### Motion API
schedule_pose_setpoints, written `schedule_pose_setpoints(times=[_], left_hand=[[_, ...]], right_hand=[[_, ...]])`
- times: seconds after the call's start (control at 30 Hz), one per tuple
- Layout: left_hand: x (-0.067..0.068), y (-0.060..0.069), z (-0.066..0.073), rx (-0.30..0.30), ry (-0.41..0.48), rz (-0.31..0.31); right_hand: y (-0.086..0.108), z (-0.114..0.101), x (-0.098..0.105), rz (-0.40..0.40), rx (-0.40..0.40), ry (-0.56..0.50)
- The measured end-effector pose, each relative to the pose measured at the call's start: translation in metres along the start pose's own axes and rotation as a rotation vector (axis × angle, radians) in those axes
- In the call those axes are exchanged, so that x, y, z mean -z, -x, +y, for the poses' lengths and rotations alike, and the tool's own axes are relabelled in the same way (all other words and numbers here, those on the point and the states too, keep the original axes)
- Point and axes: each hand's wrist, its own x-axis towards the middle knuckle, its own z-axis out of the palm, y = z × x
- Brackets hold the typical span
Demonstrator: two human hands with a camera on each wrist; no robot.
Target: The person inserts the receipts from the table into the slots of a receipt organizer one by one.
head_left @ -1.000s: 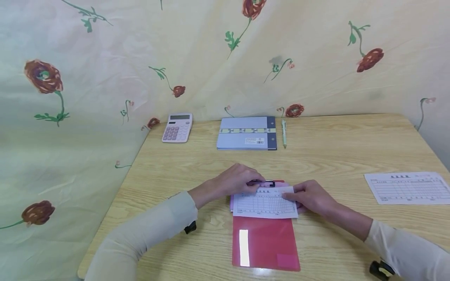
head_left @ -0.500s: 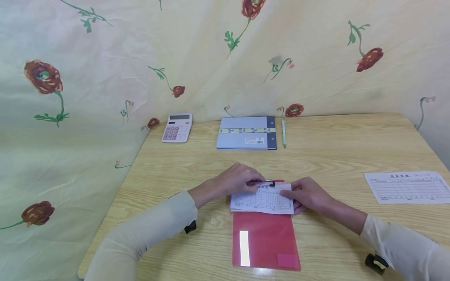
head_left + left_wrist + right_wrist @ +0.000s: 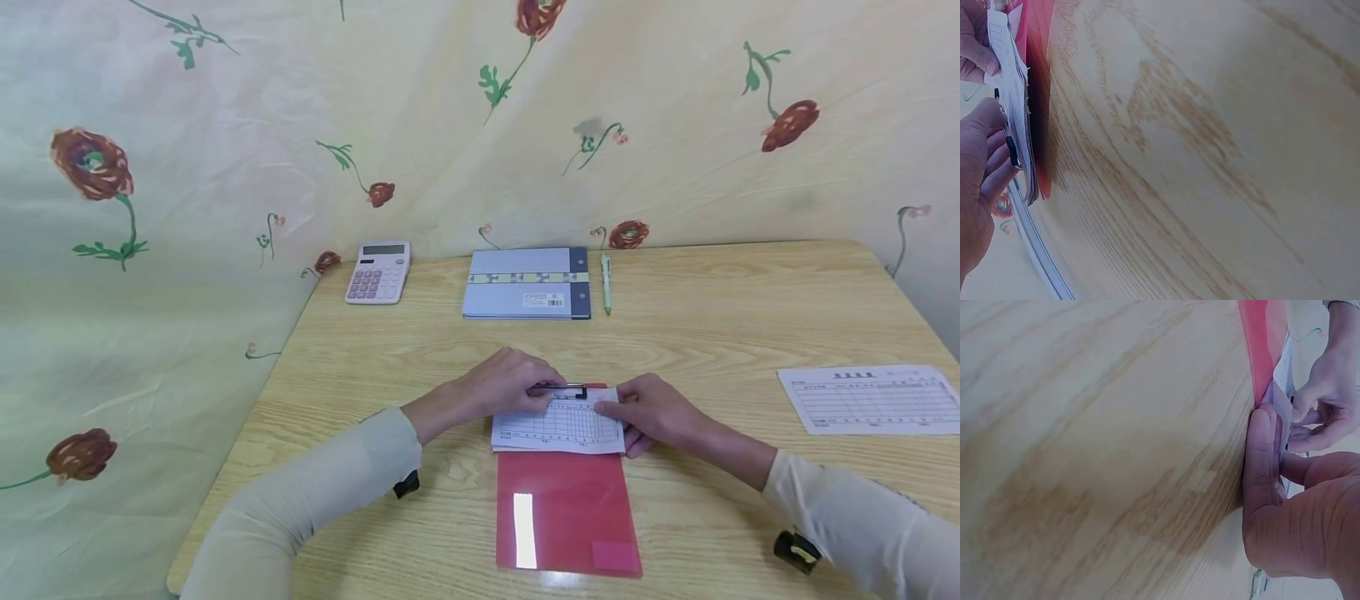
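Note:
A red clipboard (image 3: 566, 512) lies on the table, a stack of printed form slips (image 3: 558, 429) over its upper half. My left hand (image 3: 513, 383) grips the black metal clip (image 3: 577, 390) at the board's top edge, its thumb low over the paper. At the stack's right edge my right hand (image 3: 660, 412) pinches the slips, thumb on top and fingers underneath. The right wrist view shows those fingers (image 3: 1261, 450) beneath the paper, close to the tabletop. In the left wrist view the slips (image 3: 1013, 94) stand out edge-on beside the left hand (image 3: 982, 156).
Another printed form (image 3: 870, 400) lies on the table at the right. Along the back are a pink calculator (image 3: 378, 273), a blue binder-like book (image 3: 517, 287) and a pale green pen (image 3: 606, 285). Flowered cloth (image 3: 450, 125) hangs behind the wooden table (image 3: 360, 350).
My right hand has slid the top slip up and slightly left, so its upper edge sits at the clip and it lines up with the stack. The left hand stays at the clip.

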Motion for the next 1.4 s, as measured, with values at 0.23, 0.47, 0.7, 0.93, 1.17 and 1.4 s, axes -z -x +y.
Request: schedule_pose_setpoints(times=[0.23, 0.47, 0.7, 0.93, 1.17, 1.4], left_hand=[[0.0001, 0.0001, 0.0007, 0.000, 0.010, -0.006], [0.0016, 0.0003, 0.0020, 0.006, 0.003, -0.014], [0.0008, 0.0007, 0.0023, 0.005, 0.001, -0.018], [0.0002, 0.0008, 0.0018, 0.009, -0.006, -0.016], [0.0012, 0.0004, 0.0044, 0.023, -0.026, -0.022], [0.0010, 0.0003, 0.0066, 0.042, -0.033, -0.022]], right_hand=[[-0.0019, 0.0020, -0.0015, 0.007, 0.011, 0.016], [-0.0011, 0.0006, -0.0020, 0.009, 0.017, 0.025], [-0.0020, 0.0002, -0.0026, 0.017, 0.001, 0.055], [-0.0021, -0.0007, -0.0031, 0.020, 0.006, 0.051], [-0.0016, 0.0002, -0.0034, 0.029, 0.018, 0.052], [0.0024, 0.0010, 0.0013, 0.023, 0.021, 0.021]])
